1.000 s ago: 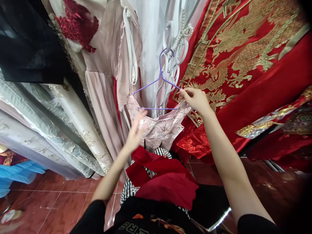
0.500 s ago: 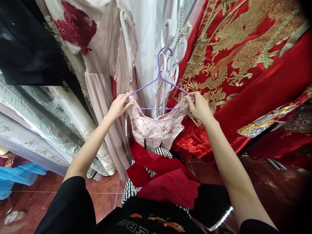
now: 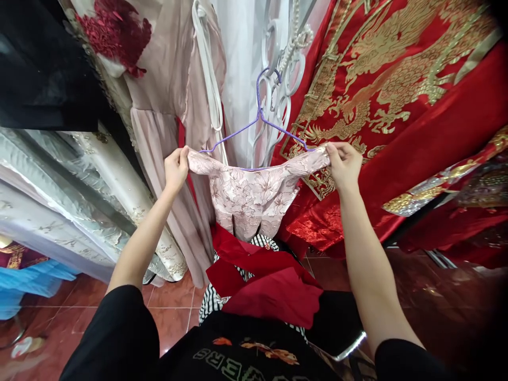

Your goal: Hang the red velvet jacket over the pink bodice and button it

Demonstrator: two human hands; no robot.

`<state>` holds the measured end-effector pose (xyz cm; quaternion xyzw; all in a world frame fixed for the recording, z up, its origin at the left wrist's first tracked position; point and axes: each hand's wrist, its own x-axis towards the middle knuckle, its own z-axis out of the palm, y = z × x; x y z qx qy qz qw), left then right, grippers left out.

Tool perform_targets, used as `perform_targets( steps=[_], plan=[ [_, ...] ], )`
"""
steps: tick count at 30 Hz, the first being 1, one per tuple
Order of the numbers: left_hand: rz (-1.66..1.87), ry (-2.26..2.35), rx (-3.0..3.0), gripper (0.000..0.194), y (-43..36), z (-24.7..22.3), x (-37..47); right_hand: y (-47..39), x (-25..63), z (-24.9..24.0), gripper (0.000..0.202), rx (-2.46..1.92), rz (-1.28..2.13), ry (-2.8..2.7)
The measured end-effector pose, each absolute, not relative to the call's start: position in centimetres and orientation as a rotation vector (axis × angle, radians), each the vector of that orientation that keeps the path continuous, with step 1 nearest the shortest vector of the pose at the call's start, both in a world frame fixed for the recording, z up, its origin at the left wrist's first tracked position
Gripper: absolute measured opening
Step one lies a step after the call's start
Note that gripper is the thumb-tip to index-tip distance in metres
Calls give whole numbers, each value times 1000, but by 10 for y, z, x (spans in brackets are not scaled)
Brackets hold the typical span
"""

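A pink floral garment (image 3: 254,190) hangs from a purple hanger (image 3: 260,114), whose hook is on a white scrolled metal stand (image 3: 273,106). My left hand (image 3: 177,166) is closed on the garment's left sleeve end. My right hand (image 3: 344,163) pinches the right sleeve end. Both sleeves are stretched out sideways, past the ends of the hanger. The hanger's lower bar is mostly hidden behind the garment. Below it lies dark red fabric (image 3: 273,296) over black and white striped cloth (image 3: 210,300).
Pale pink, white and grey gowns (image 3: 159,143) hang on the left, with a black garment (image 3: 43,69) above. A red and gold embroidered garment (image 3: 381,90) hangs on the right. Reddish tiles (image 3: 170,312) cover the floor.
Both hands have moved outward from the hanger's shoulders, drawing the garment's sleeves out to the sides. The neckline, open and curved before, now runs nearly straight.
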<state>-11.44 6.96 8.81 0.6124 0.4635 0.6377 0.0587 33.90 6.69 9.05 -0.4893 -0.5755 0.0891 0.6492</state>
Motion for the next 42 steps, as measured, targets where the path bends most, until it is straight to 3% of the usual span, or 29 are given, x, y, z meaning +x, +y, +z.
perform_targets(
  steps=[5, 8, 13, 16, 18, 23, 26, 30, 42],
  plan=[
    [1753, 1676, 1885, 39, 35, 21, -133, 38, 344, 10, 45, -1202, 366, -998],
    [1523, 1754, 2159, 37, 5, -21, -132, 9, 338, -30, 37, -1270, 451, -1048],
    [1253, 1414, 2666, 34, -49, -60, -113, -14, 342, -37, 33, -1308, 360, -1096],
    [1013, 1071, 2834, 29, -68, -45, -87, -11, 341, -16, 34, -1311, 231, -1200],
    [969, 1107, 2821, 23, -65, -15, -66, -6, 339, 3, 35, -1292, 130, -1215],
    [1524, 1400, 2535, 25, 3, 83, -33, 12, 348, 49, 32, -1188, 76, -1186],
    [1505, 1376, 2512, 35, 49, 113, -30, 19, 358, 65, 31, -1212, 121, -1207],
    [1460, 1384, 2487, 43, 77, 114, -35, 23, 365, 72, 32, -1223, 148, -1215],
    [1504, 1439, 2620, 44, 76, 109, -42, 24, 366, 74, 32, -1099, 73, -1187]
  ],
)
